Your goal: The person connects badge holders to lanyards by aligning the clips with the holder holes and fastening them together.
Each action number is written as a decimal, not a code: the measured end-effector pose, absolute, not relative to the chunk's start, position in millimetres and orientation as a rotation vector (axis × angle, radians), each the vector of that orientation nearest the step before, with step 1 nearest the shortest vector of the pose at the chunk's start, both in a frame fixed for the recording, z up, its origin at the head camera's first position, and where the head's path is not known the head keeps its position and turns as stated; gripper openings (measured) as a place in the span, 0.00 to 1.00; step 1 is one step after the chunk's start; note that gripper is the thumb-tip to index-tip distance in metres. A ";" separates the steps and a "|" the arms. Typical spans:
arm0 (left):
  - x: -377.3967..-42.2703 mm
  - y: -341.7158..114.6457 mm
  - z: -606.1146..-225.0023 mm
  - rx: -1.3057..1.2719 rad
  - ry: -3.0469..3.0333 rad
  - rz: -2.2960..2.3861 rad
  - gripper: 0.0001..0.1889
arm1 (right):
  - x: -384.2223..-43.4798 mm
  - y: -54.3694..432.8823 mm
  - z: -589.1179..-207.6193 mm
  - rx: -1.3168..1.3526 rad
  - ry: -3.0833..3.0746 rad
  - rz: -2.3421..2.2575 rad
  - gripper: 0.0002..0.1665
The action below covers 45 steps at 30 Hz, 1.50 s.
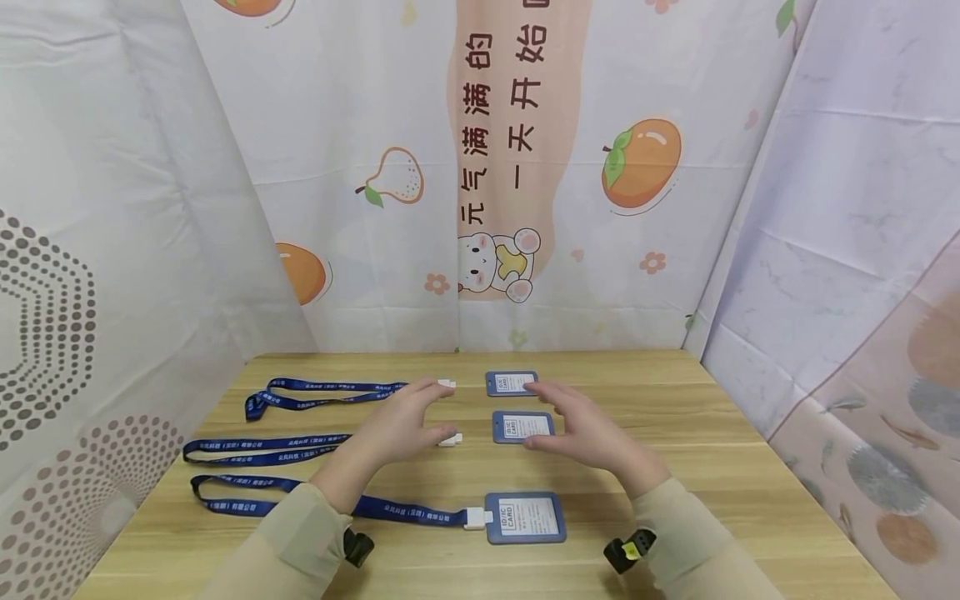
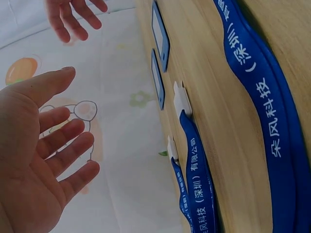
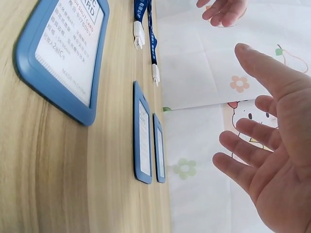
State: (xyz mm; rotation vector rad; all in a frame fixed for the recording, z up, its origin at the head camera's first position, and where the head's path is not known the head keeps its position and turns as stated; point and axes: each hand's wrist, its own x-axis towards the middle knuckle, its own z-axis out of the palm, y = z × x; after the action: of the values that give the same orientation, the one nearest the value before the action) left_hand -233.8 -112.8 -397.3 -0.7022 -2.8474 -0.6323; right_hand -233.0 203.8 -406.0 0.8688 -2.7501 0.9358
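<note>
Both hands hover above the table, palms facing each other and holding nothing. The left hand (image 1: 397, 421) is over the white clips of the middle lanyard (image 1: 262, 450) and far lanyard (image 1: 322, 392), its fingers loosely spread. Over the right ends of the middle badge holder (image 1: 517, 427) and far badge holder (image 1: 504, 384) is the right hand (image 1: 588, 429), fingers relaxed. Nearest the body, a blue badge holder (image 1: 525, 518) with a white card joins the clip of the near lanyard (image 1: 412, 511). The left forearm covers part of that lanyard.
A wood-grain table (image 1: 675, 533) carries the lanyards at left and the badge holders in the centre. Behind it hangs a white curtain (image 1: 360, 275) with fruit prints, and more curtains flank both sides. Each wrist wears a black strap (image 1: 358, 547).
</note>
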 end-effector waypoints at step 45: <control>-270.9 -103.0 -412.2 -0.780 -3.136 -0.506 0.28 | -259.5 173.5 -434.6 0.839 -2.844 1.183 0.33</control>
State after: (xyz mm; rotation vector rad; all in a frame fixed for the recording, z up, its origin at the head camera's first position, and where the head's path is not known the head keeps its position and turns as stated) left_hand -270.9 -103.0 -412.2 -0.7800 -3.1361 -0.5061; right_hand -259.5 173.5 -434.6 0.8394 -2.8436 1.1834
